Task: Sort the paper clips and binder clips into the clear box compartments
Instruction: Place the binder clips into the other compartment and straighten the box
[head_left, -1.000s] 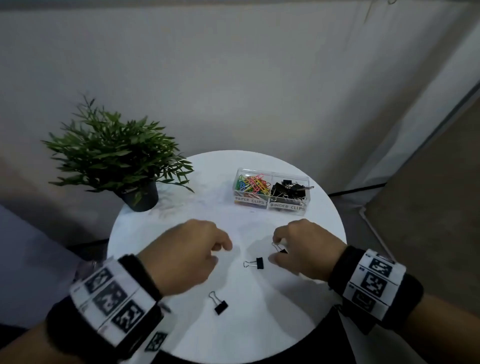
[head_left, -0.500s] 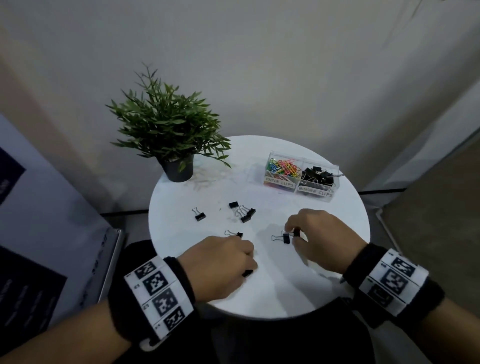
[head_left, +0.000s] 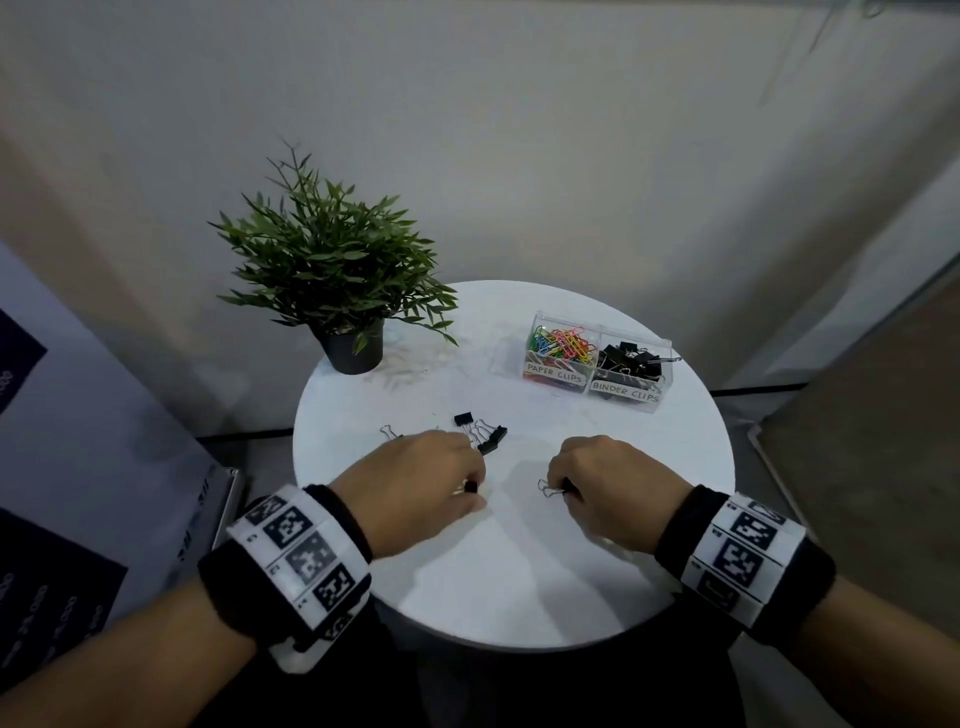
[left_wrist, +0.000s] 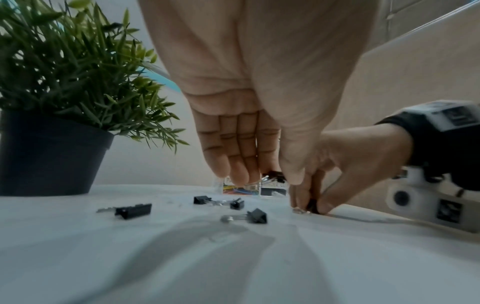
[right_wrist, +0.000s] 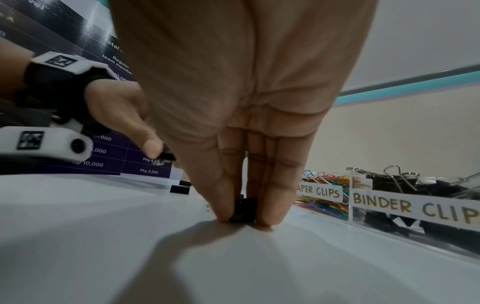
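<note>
My left hand (head_left: 474, 492) pinches a small black binder clip (head_left: 470, 487) between thumb and fingers, just above the round white table (head_left: 519, 571). My right hand (head_left: 563, 489) pinches another binder clip (right_wrist: 244, 208) that stands on the table, its wire handles (head_left: 548, 487) pointing left. Several loose binder clips (head_left: 491, 439) lie just beyond the left hand, and one more (head_left: 390, 431) lies at its left. The clear box (head_left: 644, 405) stands at the back right. Its left compartment holds coloured paper clips (head_left: 560, 344) and its right one holds binder clips (head_left: 629, 361).
A potted plant (head_left: 337, 270) in a dark pot (head_left: 354, 349) stands at the table's back left. A dark printed board (head_left: 62, 519) leans left of the table. A pale wall is behind, and the table edge runs close under my wrists.
The head view has swung and pulled back, bringing more loose clips into view. My left hand has closed on the clip that lay near the front edge. My right hand keeps its pinch.
</note>
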